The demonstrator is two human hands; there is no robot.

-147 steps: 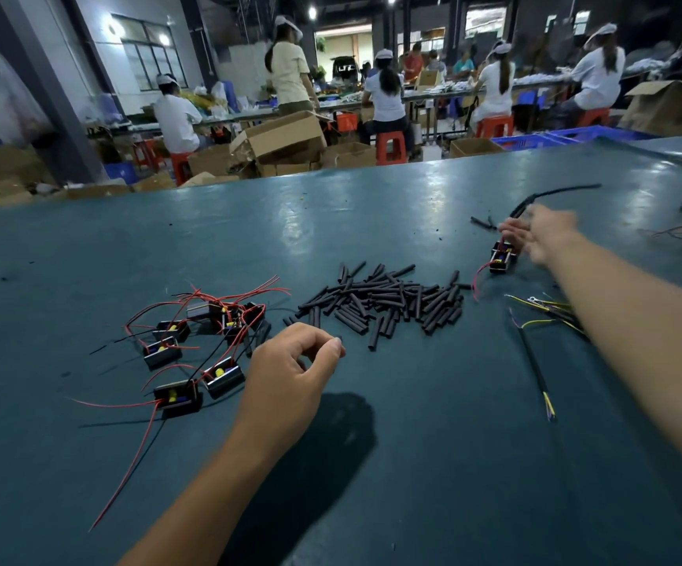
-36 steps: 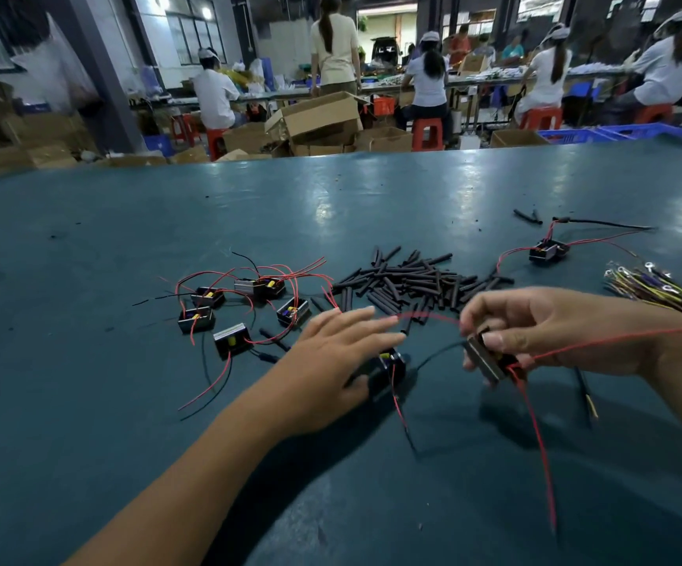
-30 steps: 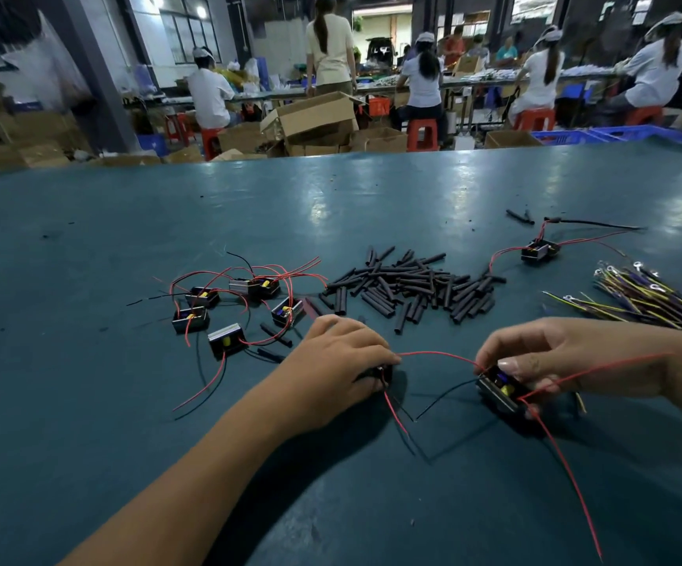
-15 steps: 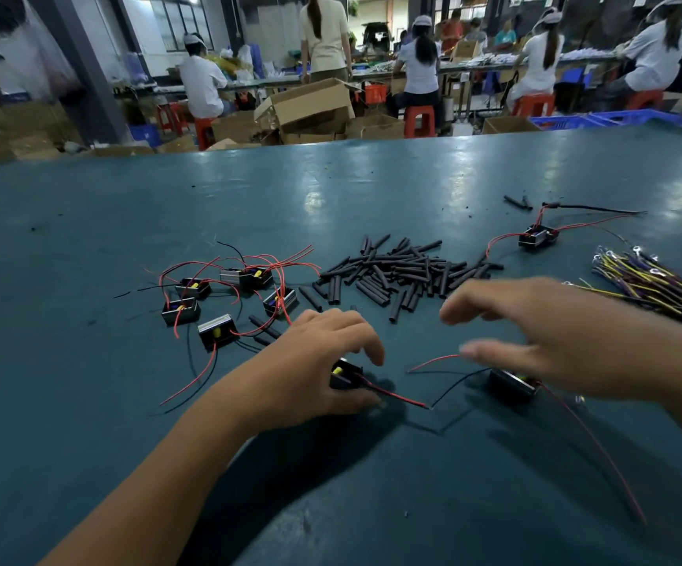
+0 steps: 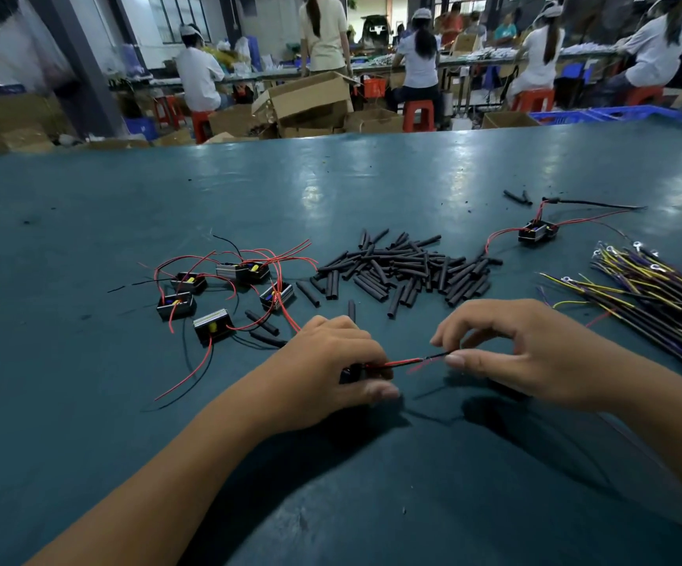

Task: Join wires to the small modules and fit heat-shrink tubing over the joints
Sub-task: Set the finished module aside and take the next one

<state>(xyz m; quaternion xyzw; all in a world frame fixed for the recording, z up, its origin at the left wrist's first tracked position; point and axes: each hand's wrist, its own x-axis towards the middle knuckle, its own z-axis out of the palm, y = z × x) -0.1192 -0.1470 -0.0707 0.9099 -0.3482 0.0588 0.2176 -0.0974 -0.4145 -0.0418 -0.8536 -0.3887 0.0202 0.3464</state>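
Both hands on one module's leads.
Left hand (image 5: 323, 369) grips module (image 5: 351, 372); right hand (image 5: 527, 353) pinches its wires (image 5: 416, 361) above table (image 5: 86, 443).

A small black module (image 5: 350, 373), mostly hidden, sits low over the table with its red wire (image 5: 398, 363) and black wire (image 5: 437, 355) running rightward. Five more black modules (image 5: 225, 296) with yellow parts lie clustered to the left in a tangle of red and black leads, and a further module (image 5: 535, 232) lies far right. Between them sprawls a loose pile of short black heat-shrink tubes (image 5: 404, 269), while a bundle of yellow-and-dark wires with ring terminals (image 5: 657, 296) lies at the right edge.
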